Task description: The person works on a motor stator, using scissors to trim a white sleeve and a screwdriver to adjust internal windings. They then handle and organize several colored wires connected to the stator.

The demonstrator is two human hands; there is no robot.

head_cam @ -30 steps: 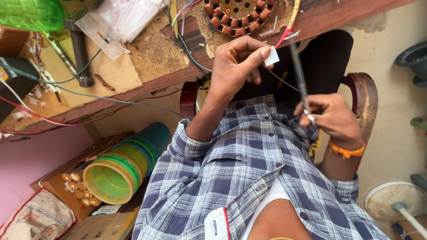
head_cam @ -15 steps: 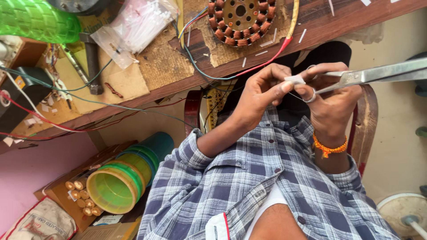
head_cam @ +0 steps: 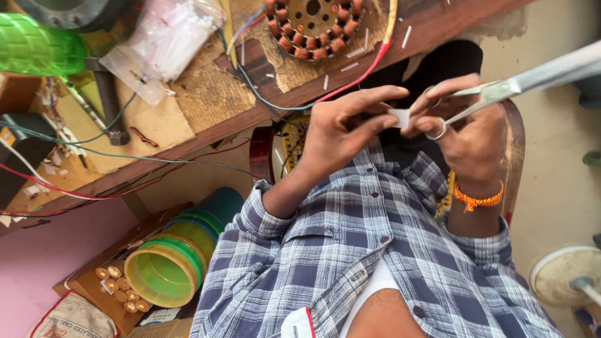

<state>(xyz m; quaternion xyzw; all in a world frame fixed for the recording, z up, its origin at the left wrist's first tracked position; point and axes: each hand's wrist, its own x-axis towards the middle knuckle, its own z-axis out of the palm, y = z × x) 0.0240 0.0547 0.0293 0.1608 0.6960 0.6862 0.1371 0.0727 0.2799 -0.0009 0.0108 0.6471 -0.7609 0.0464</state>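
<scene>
Now our left hand (head_cam: 341, 128) pinches a small white paper piece (head_cam: 400, 117); our right hand (head_cam: 466, 134) grips scissors (head_cam: 501, 94). At seven o'clock, stacked plastic tubs (head_cam: 166, 269) look empty inside.

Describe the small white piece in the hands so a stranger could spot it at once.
Find the wooden workbench edge; below it, two hands meet. Pinched between the left hand and the right hand, which holds scissors, is the small white piece, the only flat pale rectangle there.

Left hand (head_cam: 341, 128) pinches a small white strip (head_cam: 400, 117), right hand (head_cam: 466, 134) grips scissors (head_cam: 501, 94) right beside it. Wound stator (head_cam: 313, 25) sits on the bench (head_cam: 206, 106) above; green tubs (head_cam: 169, 266) below.
</scene>
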